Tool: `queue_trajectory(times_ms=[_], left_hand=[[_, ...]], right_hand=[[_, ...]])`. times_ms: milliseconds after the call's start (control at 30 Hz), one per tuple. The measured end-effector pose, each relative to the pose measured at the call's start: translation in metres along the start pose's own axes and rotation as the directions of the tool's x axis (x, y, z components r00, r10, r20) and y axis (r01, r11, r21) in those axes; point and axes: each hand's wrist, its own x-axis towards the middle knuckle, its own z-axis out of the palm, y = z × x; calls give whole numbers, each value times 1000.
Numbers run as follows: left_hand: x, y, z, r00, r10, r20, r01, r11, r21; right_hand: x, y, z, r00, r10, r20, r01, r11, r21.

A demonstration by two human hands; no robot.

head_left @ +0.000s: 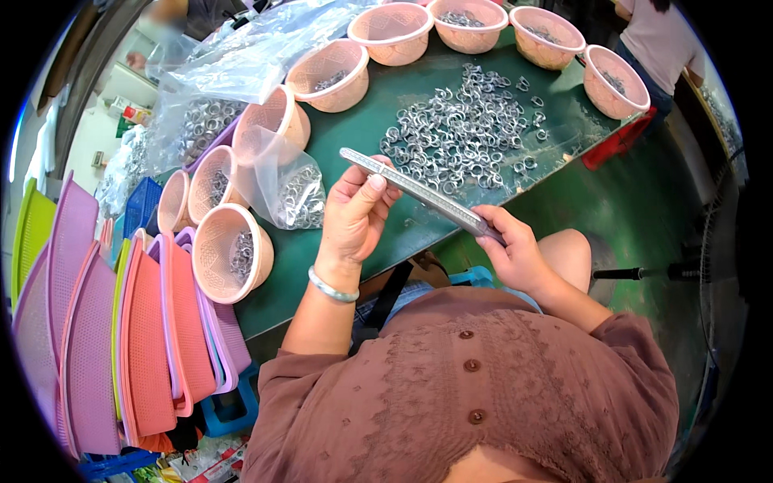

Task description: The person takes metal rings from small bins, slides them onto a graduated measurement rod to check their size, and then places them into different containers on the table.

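A long, tapered grey ring sizing stick [435, 200] slants across in front of me, its narrow end up at the left. My right hand [513, 248] is closed around the thick end. With thumb and fingers, my left hand [358, 211] pinches the stick near its narrow end. I cannot make out whether a ring sits under those fingers. Beyond the stick, a loose pile of silver rings [463, 121] lies on the green tabletop [346, 133]. Left of my left hand is a clear plastic bag [302, 197] of rings.
Pink baskets [233, 253] curve around the table's left and far sides, several holding rings. Large clear plastic sheeting [241, 48] covers the back left. Stacked coloured baskets [145, 338] stand at my left. Another person [656, 40] is at the far right, beside a red object [616, 143].
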Motion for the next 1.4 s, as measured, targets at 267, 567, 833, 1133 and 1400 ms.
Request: queue_trajectory(times_ms=[267, 567, 833, 1133, 1400], left_hand=[[10, 10, 7, 993, 61, -105, -60, 998, 10], [38, 96, -8, 700, 698, -153, -400, 560, 725], [79, 146, -45, 626, 618, 475, 128, -683, 720], [101, 0, -20, 956, 218, 196, -70, -480, 874], [92, 7, -26, 979, 53, -198, 163, 388, 907]], right_hand=[[3, -2, -2, 999, -1, 33, -2, 997, 72], [-8, 12, -23, 996, -7, -87, 20, 988, 150], [-11, 7, -43, 968, 193, -159, -141, 946, 291], [-15, 19, -31, 967, 212, -139, -156, 929, 337], [-16, 19, -29, 960, 245, -135, -193, 929, 317]])
